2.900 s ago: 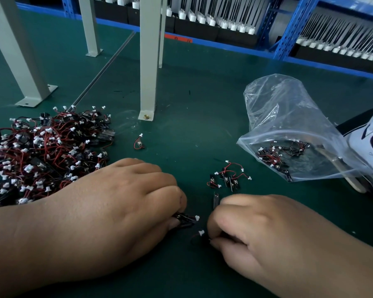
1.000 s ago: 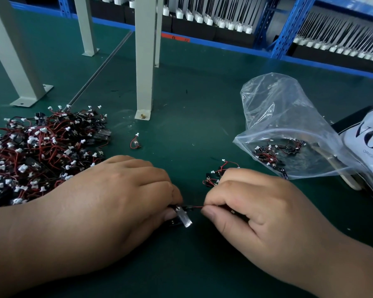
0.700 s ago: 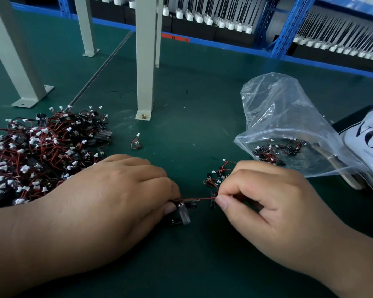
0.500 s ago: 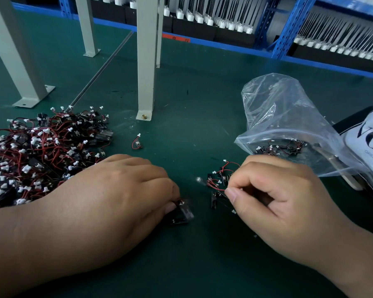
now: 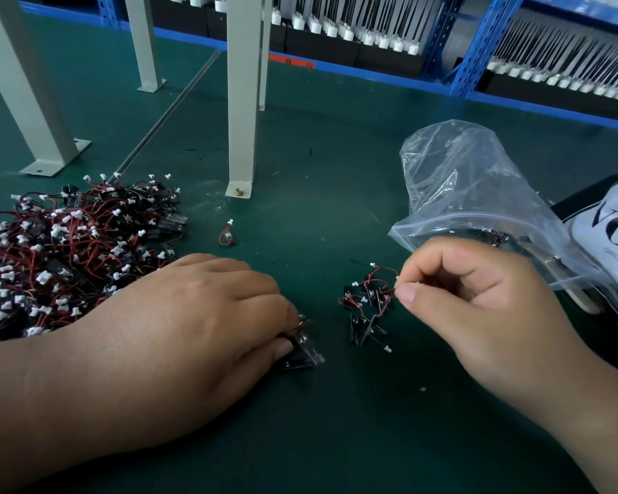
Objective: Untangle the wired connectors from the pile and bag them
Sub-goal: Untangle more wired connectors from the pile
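Though few are seen in the bag (image 5: 478,180), the pile (image 5: 68,251) is mostly left; a black connector (image 5: 302,351) is pinched in the left hand (image 5: 179,333) grip, a wire end (image 5: 400,284) in the right hand (image 5: 478,315).

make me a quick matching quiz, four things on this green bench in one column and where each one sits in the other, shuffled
Things:
1. big tangled pile
2. clear bag
3. lone connector
4. small loose cluster

Places:
a. alone on the mat, near the foot of the post
b. far left, beyond the left hand
c. by the fingertips of the right hand
d. far right, behind the right hand

Pairs: 1-b, 2-d, 3-a, 4-c
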The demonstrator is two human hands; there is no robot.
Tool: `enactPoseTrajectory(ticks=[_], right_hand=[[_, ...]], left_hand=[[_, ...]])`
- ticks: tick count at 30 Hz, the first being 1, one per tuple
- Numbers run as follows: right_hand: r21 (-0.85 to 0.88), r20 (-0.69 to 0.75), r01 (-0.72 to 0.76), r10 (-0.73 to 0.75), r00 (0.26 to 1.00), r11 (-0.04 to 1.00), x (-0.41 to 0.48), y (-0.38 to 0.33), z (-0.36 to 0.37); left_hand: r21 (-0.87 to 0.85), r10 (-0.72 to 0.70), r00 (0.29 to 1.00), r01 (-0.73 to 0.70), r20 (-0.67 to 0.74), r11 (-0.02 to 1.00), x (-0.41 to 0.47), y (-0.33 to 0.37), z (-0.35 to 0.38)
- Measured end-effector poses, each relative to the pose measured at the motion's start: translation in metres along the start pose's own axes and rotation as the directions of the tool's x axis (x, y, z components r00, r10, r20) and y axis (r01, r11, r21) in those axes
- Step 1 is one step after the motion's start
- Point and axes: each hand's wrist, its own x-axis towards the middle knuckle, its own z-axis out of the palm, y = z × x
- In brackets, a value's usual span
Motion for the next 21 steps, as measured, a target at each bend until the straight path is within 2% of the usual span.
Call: enactPoseTrajectory(ticks=[4, 6, 8, 14, 18, 21], right_hand=[[0.198, 0.006, -0.136, 0.138, 0.99, 0.971, 0.004, 0.007, -0.001], [0.223, 0.011, -0.199, 0.202, 0.979, 0.954, 0.006, 0.007, -0.002], [0.172, 0.018, -0.215, 0.215, 0.976, 0.961, 0.005, 0.007, -0.005], [-0.197, -0.006, -0.208, 0.211, 0.977, 0.958, 0.006, 0.012, 0.0], [-0.163, -0.049, -0.199, 0.194, 0.98, 0.966, 0.005, 0.013, 0.004], [-0.255, -0.035, -0.049, 0.042, 0.999, 0.966, 0.0, 0.006, 0.002]], left_hand=[[-0.006, -0.003, 1.0, 0.003, -0.004, 1.0, 0.0, 0.001, 0.001], [0.008, 0.003, 1.0, -0.003, -0.003, 1.0, 0.0, 0.001, 0.0], [0.021, -0.004, 1.0, 0.004, -0.007, 1.0, 0.0, 0.001, -0.001], [0.009, -0.016, 1.0, 0.016, -0.005, 1.0, 0.0, 0.001, 0.002], [-0.001, -0.037, 0.999, 0.037, 0.028, 0.999, 0.001, 0.001, 0.0], [0.034, 0.001, 1.0, -0.002, 0.024, 0.999, 0.002, 0.001, -0.003]])
